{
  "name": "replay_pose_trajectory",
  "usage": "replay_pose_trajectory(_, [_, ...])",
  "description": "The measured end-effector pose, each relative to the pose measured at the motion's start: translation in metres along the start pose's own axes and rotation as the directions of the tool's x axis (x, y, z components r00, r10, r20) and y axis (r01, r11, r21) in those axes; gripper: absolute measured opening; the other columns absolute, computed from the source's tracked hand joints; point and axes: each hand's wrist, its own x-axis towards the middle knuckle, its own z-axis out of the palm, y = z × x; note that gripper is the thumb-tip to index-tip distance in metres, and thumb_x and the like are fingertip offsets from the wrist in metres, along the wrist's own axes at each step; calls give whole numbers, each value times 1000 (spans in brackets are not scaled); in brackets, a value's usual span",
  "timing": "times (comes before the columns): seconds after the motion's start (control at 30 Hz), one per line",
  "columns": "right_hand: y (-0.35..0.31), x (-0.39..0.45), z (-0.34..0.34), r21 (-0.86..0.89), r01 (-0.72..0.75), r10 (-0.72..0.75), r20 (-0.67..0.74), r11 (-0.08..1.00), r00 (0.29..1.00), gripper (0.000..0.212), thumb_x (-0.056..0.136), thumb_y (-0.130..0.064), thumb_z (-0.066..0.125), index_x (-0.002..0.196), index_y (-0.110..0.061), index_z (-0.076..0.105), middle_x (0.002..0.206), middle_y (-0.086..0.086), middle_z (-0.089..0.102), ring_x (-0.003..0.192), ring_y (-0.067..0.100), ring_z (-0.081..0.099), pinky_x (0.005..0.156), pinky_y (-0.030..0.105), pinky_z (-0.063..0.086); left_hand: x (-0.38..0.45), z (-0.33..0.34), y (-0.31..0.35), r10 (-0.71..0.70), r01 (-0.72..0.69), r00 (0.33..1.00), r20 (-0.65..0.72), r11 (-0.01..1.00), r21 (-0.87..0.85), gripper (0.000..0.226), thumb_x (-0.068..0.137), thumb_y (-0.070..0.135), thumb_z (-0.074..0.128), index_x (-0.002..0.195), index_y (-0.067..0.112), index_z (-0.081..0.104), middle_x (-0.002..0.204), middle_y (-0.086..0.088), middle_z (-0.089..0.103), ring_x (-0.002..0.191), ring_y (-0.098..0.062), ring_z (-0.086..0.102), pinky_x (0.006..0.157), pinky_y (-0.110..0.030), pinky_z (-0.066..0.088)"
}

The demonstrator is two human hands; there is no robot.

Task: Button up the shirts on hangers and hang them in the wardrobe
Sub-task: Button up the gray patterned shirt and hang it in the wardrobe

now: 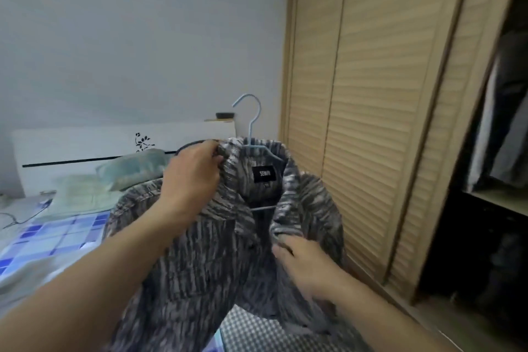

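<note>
Holding grey striped shirt (pixel 205 251) on pale blue wire hanger (pixel 251 128) above bed (pixel 51 234), beside wardrobe (pixel 371 123). Advised: steady collar, align plackets, fasten top button first. Left hand (pixel 191 177) pinching collar at shoulder. Right hand (pixel 303 263) gripping right front edge. Front apparently unbuttoned.
</note>
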Motion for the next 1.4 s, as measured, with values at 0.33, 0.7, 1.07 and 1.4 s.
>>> replay_pose_trajectory(0.33, [0,100,-127,-314,284,-367,-247,906,897,72,95,-77,24,140,-29,53,141,4,58,132,26,49,110,44,38,6,-11,-8,-3,-7,996,-94,994,-105,20,95,13,70,114,10,73,93,-8,76,82,-28,69,71,-35,52])
replay_pose_trajectory(0.7, [-31,159,-145,-177,613,-629,-378,770,680,40,107,-44,36,86,-14,53,75,2,57,75,30,53,68,44,37,19,4,18,-28,37,997,76,992,-121,5,97,11,65,93,10,65,73,-3,64,64,-15,53,63,-32,45])
replay_pose_trajectory(1.07, [-19,198,-165,-218,583,-622,-304,783,722,51,103,-57,35,88,-15,59,73,2,61,72,29,58,63,40,40,-39,51,-1,-308,286,938,159,947,147,17,101,31,58,115,27,49,82,14,53,79,-21,57,69,-36,37])
replay_pose_trajectory(1.4, [29,153,-166,-175,620,-644,-184,765,743,52,94,-61,57,141,-42,47,123,-12,64,111,14,58,93,40,50,-25,85,27,-149,143,987,52,984,103,42,92,69,47,107,33,63,84,6,67,77,-21,63,62,-38,51])
